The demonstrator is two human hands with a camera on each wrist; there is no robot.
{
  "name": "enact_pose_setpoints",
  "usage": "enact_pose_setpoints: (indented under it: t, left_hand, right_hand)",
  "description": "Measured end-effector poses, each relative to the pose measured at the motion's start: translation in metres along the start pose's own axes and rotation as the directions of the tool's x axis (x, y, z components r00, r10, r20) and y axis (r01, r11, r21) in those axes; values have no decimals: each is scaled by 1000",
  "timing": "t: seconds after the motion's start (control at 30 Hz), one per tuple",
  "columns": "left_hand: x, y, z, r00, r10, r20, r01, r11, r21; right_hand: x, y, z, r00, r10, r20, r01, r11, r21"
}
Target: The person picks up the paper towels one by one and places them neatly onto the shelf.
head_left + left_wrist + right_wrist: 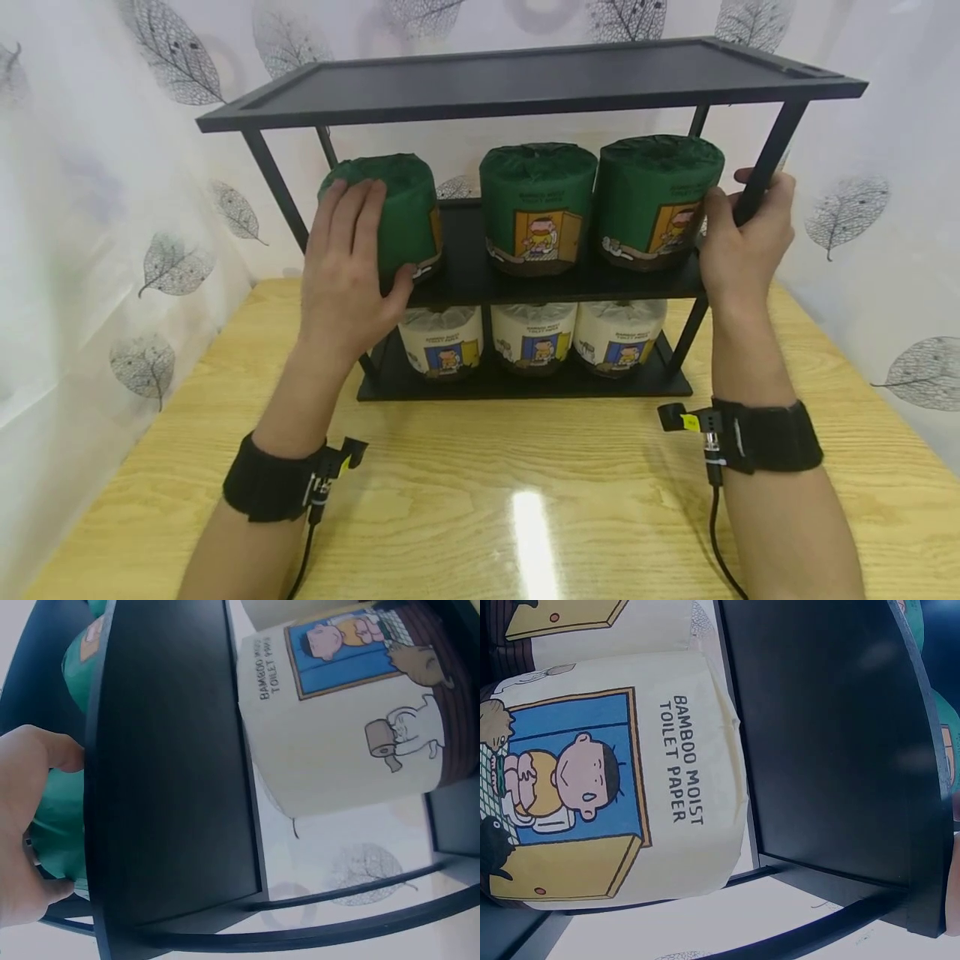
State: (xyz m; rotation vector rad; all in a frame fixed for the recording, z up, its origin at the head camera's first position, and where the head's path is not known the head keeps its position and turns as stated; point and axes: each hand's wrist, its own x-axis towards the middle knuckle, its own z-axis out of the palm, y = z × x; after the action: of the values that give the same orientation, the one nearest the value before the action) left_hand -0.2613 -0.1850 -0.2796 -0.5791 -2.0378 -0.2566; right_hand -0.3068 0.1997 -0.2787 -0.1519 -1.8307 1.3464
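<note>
A toilet roll in green wrapping stands at the left of the rack's middle shelf. My left hand holds it, fingers laid over its left front and thumb low on the right. In the left wrist view this hand spans the green wrapping. My right hand grips the right front post of the black rack, thumb on its inner side by the right green roll. Another green roll stands mid-shelf. Only an edge of the right hand shows in the right wrist view.
Several cream toilet rolls, one of them in the middle, stand on the bottom shelf. The rack's top panel overhangs both hands. A wooden table carries the rack, before a leaf-patterned curtain.
</note>
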Motion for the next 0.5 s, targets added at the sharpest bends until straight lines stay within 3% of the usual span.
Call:
enact_pose_setpoints:
  t: [0.5]
  left_hand:
    - [-2,-6,0,999,-8,-43,4,996,-87]
  right_hand:
    - [1,2,2,1000,-28,-3,28,1000,-2]
